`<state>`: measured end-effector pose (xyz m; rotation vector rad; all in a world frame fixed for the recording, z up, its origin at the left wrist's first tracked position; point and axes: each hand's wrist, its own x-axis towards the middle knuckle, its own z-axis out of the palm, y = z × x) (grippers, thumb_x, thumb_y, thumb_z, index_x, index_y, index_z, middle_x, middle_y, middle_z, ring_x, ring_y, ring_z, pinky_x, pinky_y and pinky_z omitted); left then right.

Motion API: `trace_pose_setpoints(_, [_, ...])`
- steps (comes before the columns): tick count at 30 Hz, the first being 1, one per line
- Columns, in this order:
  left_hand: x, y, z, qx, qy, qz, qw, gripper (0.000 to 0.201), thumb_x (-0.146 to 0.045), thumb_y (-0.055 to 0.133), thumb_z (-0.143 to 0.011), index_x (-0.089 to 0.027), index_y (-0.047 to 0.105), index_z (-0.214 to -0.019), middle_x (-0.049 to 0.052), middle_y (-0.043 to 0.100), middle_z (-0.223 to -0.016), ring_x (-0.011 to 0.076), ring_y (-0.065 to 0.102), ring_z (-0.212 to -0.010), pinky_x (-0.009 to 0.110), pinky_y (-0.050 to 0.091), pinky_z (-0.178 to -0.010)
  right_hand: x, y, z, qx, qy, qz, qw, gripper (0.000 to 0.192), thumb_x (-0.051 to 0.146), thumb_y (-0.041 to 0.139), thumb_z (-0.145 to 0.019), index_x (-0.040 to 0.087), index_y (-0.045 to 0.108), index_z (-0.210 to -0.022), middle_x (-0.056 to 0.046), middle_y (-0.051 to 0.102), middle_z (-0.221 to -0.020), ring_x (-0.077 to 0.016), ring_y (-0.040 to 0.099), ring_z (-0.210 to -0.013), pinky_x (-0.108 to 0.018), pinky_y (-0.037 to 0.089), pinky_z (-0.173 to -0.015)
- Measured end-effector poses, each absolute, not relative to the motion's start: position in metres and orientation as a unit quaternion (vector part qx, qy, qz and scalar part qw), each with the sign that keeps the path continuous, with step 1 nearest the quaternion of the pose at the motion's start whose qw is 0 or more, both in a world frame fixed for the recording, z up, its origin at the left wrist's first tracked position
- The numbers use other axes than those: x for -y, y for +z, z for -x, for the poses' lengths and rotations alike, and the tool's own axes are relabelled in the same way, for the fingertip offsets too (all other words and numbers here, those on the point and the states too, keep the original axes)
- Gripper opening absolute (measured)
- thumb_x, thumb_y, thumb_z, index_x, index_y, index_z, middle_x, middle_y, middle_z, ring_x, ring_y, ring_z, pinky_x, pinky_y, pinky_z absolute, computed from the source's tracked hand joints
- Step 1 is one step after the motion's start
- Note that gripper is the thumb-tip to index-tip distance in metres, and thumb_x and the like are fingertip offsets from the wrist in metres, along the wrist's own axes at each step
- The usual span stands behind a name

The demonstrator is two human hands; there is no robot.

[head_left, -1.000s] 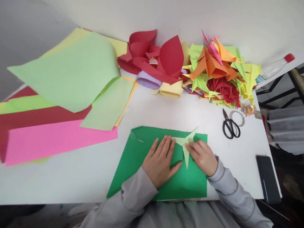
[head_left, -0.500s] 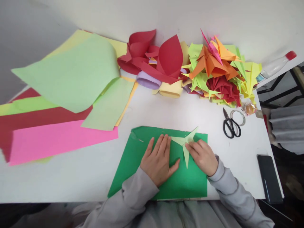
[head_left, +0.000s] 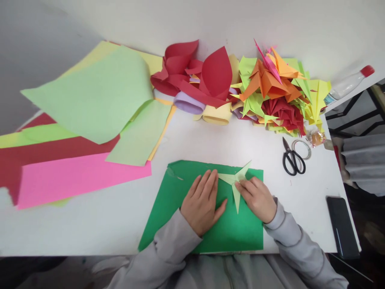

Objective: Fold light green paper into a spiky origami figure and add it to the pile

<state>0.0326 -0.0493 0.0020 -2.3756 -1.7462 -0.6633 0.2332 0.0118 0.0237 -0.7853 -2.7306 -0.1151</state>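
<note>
A pale green folded paper star [head_left: 236, 192] with pointed arms lies over the upper right part of a green board [head_left: 168, 208]. My right hand [head_left: 258, 199] has its thumb and fingertips closed on the star's right side, hiding that part of it. Flat on the board rests my left hand [head_left: 202, 202], fingers stretched out and thumb apart. Its fingertips meet the tip of the star's left arm. Whether they press on that tip I cannot tell.
Behind are a heap of folded coloured paper [head_left: 270, 92] and curled red paper [head_left: 216, 76]. Large paper sheets [head_left: 90, 96] cover the left side. Black scissors [head_left: 290, 158], a tape roll [head_left: 301, 149] and a phone [head_left: 343, 226] lie right; a bottle [head_left: 345, 86] leans at the back.
The view has shifted very slightly. Both hands and the paper star stay in almost the same place on the board.
</note>
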Motion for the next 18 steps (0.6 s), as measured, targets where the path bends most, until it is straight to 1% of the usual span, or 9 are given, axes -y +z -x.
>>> trace_pose_setpoints(3, [0.047, 0.002, -0.032, 0.554, -0.212, 0.804, 0.041, 0.053, -0.034, 0.049, -0.088, 0.001, 0.053, -0.127, 0.023, 0.057, -0.132, 0.0340, 0.052, -0.121, 0.046, 0.039, -0.102, -0.012, 0.024, -0.232, 0.948, -0.038, 0.275, 0.154, 0.020, 0.012, 0.049, -0.095, 0.010, 0.067, -0.104, -0.011, 0.067, -0.088, -0.0190, 0.048, -0.070, -0.034, 0.045, -0.060])
trace_pose_setpoints(8, [0.045, 0.001, -0.037, 0.498, -0.207, 0.842, 0.008, 0.052, -0.035, 0.047, -0.090, -0.006, 0.051, -0.133, 0.018, 0.058, -0.132, 0.0313, 0.049, -0.124, 0.045, 0.036, -0.106, -0.011, 0.025, -0.232, 0.946, -0.032, 0.282, 0.153, 0.022, 0.013, 0.048, -0.095, 0.010, 0.067, -0.105, -0.010, 0.067, -0.086, -0.0193, 0.048, -0.070, -0.034, 0.046, -0.061])
trace_pose_setpoints(11, [0.042, 0.001, -0.042, 0.480, -0.201, 0.854, -0.011, 0.052, -0.036, 0.047, -0.089, -0.005, 0.053, -0.131, 0.018, 0.061, -0.127, 0.0321, 0.051, -0.120, 0.046, 0.037, -0.105, -0.011, 0.023, -0.233, 0.944, -0.009, 0.287, 0.160, 0.023, 0.012, 0.046, -0.095, 0.009, 0.066, -0.108, -0.011, 0.067, -0.089, -0.0200, 0.049, -0.072, -0.035, 0.048, -0.063])
trace_pose_setpoints(14, [0.039, 0.004, -0.045, 0.475, -0.196, 0.858, 0.000, 0.050, -0.035, 0.045, -0.090, -0.003, 0.058, -0.126, 0.020, 0.063, -0.123, 0.0332, 0.054, -0.115, 0.048, 0.039, -0.103, -0.010, 0.019, -0.236, 0.932, 0.016, 0.303, 0.199, 0.025, 0.008, 0.046, -0.094, 0.011, 0.066, -0.108, -0.012, 0.066, -0.092, -0.0201, 0.052, -0.077, -0.034, 0.049, -0.067])
trace_pose_setpoints(18, [0.038, 0.005, -0.048, 0.477, -0.197, 0.856, 0.015, 0.050, -0.034, 0.044, -0.089, 0.001, 0.059, -0.122, 0.022, 0.064, -0.120, 0.0346, 0.055, -0.112, 0.046, 0.043, -0.098, -0.010, 0.018, -0.239, 0.909, 0.015, 0.337, 0.247, 0.017, 0.008, 0.052, -0.091, 0.009, 0.067, -0.099, -0.011, 0.064, -0.083, -0.0197, 0.053, -0.076, -0.033, 0.050, -0.067])
